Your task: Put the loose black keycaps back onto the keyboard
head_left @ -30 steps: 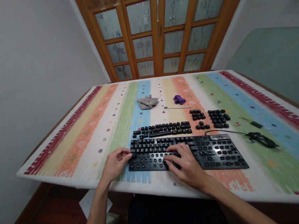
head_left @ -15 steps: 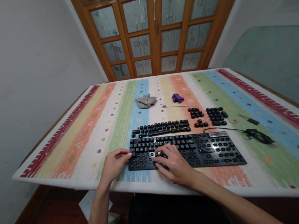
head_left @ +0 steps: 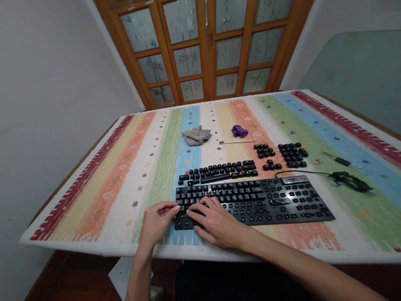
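Orange, green, blue and dark red stripes run across the cloth-covered surface (head_left: 154,183) in front of us. Beyond it stand wooden doors (head_left: 208,69) with frosted panes, cut off at the top, between pale walls (head_left: 39,99).

Our black keyboard (head_left: 294,207) lies near the surface's front edge, keys fitted along its upper left rows. Our left hand (head_left: 176,209) rests at its left end, thumb and forefinger pinched together; we can't make out whether a key sits between them. Our right hand (head_left: 194,219) bends its fingers over the left part, covering some keys, and its grip is hidden from us too.

Loose keycaps (head_left: 220,172) lie behind the keyboard, with a grey cloth (head_left: 197,136) and a purple cloth (head_left: 239,131) farther back. The coiled cable (head_left: 352,181) is blurred, at right. Under the front edge, our left forearm partly covers a pale object (head_left: 122,274); whether it is a container, or holds anything, we can't say.
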Demonstrator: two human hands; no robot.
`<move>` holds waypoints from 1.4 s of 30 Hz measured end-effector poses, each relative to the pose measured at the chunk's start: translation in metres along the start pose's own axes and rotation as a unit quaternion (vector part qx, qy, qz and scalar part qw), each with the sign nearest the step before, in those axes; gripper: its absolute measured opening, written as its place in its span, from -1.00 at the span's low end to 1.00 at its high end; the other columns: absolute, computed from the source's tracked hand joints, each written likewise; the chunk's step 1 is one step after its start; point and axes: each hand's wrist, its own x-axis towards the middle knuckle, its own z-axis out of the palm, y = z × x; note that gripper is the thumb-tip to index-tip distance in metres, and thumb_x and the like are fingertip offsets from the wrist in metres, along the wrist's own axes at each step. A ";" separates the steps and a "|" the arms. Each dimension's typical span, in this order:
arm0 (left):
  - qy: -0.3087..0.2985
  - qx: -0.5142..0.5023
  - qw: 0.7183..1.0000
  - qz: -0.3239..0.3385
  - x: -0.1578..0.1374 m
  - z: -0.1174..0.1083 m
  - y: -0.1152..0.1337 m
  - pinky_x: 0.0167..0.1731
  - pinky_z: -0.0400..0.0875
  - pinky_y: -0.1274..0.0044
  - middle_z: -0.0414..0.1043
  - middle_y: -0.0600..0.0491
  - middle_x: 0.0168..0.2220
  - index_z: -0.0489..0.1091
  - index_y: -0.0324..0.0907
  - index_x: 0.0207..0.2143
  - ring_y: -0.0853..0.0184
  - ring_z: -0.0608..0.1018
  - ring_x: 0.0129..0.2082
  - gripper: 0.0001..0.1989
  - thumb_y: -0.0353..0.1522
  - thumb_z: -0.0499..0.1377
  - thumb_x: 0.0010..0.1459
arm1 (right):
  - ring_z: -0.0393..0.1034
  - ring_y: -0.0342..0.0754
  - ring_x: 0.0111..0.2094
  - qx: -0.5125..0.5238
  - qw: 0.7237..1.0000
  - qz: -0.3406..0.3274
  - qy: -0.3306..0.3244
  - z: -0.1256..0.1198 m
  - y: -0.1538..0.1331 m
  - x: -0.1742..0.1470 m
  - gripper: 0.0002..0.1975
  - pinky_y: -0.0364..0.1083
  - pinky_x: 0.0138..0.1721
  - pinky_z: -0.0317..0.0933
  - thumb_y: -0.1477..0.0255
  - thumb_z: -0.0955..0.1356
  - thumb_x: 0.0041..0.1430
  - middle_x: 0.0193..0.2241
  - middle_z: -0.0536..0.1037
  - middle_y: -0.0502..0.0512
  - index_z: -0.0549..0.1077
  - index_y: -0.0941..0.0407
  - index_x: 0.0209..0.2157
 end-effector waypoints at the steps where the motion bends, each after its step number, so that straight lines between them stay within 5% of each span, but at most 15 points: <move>1: 0.003 -0.001 1.000 -0.002 0.000 0.000 0.000 -0.34 0.56 0.46 0.60 -0.02 -0.42 0.57 -0.21 -0.38 0.26 0.61 -0.44 -0.70 -0.16 0.34 -0.06 | 0.18 0.13 0.02 0.000 1.000 0.001 -0.002 0.001 0.000 0.000 -0.62 0.13 0.03 0.12 0.40 0.28 0.32 0.07 0.44 0.21 0.34 0.18 0.13; 24: 0.010 0.035 0.999 0.005 -0.002 0.000 -0.001 -0.30 0.53 0.45 0.61 -0.03 -0.38 0.56 -0.19 -0.38 0.23 0.62 -0.39 -0.71 -0.15 0.33 -0.04 | 0.18 0.15 0.03 -0.023 1.000 0.001 0.001 0.008 -0.002 0.005 -0.51 0.14 0.01 0.14 0.37 0.31 0.29 0.11 0.41 0.25 0.27 0.20 0.21; 30: 0.023 0.058 0.998 0.015 0.001 -0.001 -0.001 -0.42 0.45 0.50 0.56 0.03 -0.45 0.51 -0.20 -0.30 0.31 0.55 -0.48 -0.65 -0.13 0.34 -0.07 | 0.19 0.16 0.01 -0.048 0.999 0.011 0.021 0.011 -0.003 0.007 -0.54 0.12 -0.04 0.16 0.39 0.31 0.28 0.09 0.38 0.29 0.29 0.16 0.19; 42: -0.066 -0.029 0.997 -0.014 0.013 -0.006 -0.013 -0.28 0.48 0.47 0.46 0.08 -0.41 0.42 -0.20 -0.29 0.35 0.52 -0.40 -0.58 -0.11 0.37 -0.11 | 0.21 0.16 -0.01 -0.088 0.995 0.021 0.048 0.018 -0.004 0.009 -0.59 0.11 -0.08 0.15 0.44 0.31 0.27 0.08 0.39 0.27 0.33 0.13 0.15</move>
